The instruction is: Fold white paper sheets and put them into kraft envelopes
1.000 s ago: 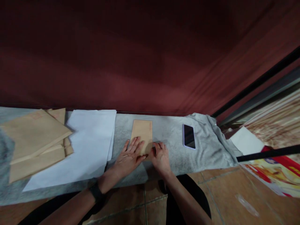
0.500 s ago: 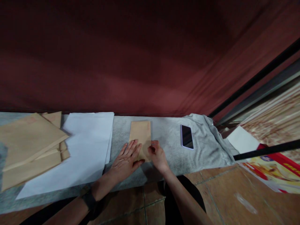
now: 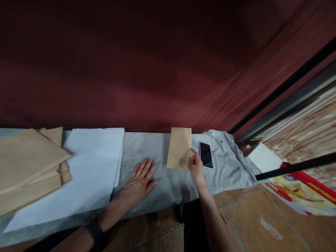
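Note:
A small brown paper envelope [image 3: 179,147] is pinched at its right edge by my right hand [image 3: 196,166], seemingly raised a little off the grey cloth [image 3: 160,189]. Its visible face is plain. My left hand [image 3: 140,180] lies flat on the cloth, fingers spread, holding nothing. Left of it is a stack of white paper sheets [image 3: 94,164]. Larger brown envelopes [image 3: 28,161] overlap those sheets at the far left. Just right of my right hand lies a phone [image 3: 206,155] with a dark screen and a pale purple edge.
A dark red hanging cloth [image 3: 147,87] rises behind the surface. Black bars [image 3: 294,166] cross the right side. Beyond them, a red and yellow printed box [image 3: 301,192] sits near the tiled floor [image 3: 244,217], where a scrap of clear plastic [image 3: 270,228] lies.
My right hand has moved the small envelope right, towards the phone, and the printed red marks no longer show. My left hand has come off the envelope and now rests on the cloth.

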Motion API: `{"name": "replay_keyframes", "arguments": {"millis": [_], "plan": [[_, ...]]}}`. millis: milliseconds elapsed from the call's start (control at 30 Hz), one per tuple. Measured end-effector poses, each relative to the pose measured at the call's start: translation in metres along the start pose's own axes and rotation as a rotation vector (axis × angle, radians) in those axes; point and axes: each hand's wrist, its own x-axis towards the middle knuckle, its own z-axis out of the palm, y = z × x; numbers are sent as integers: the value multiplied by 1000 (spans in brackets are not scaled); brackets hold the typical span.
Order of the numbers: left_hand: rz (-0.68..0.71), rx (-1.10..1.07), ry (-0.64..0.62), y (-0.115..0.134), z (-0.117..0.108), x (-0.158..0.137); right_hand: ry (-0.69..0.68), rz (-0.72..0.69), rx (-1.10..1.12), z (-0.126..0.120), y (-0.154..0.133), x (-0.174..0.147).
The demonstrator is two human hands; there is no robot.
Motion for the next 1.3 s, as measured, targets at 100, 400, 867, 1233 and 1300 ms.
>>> {"name": "replay_keyframes", "arguments": {"millis": [100,400,867,1233,1300], "plan": [[9,20,-14,-1,3,-2,54,97,-79,-21,16,7],[24,28,-31,-1,6,-2,-3,117,-624,-36,17,-6],[38,29,-33,-1,0,-2,-10,-134,-830,-20,-15,-18],[-324,156,-59,-14,-24,-5,-272,-317,-691,29,-22,-44],[-470,211,-69,-25,-34,-7,-261,-300,-712,30,-22,-44]]}}
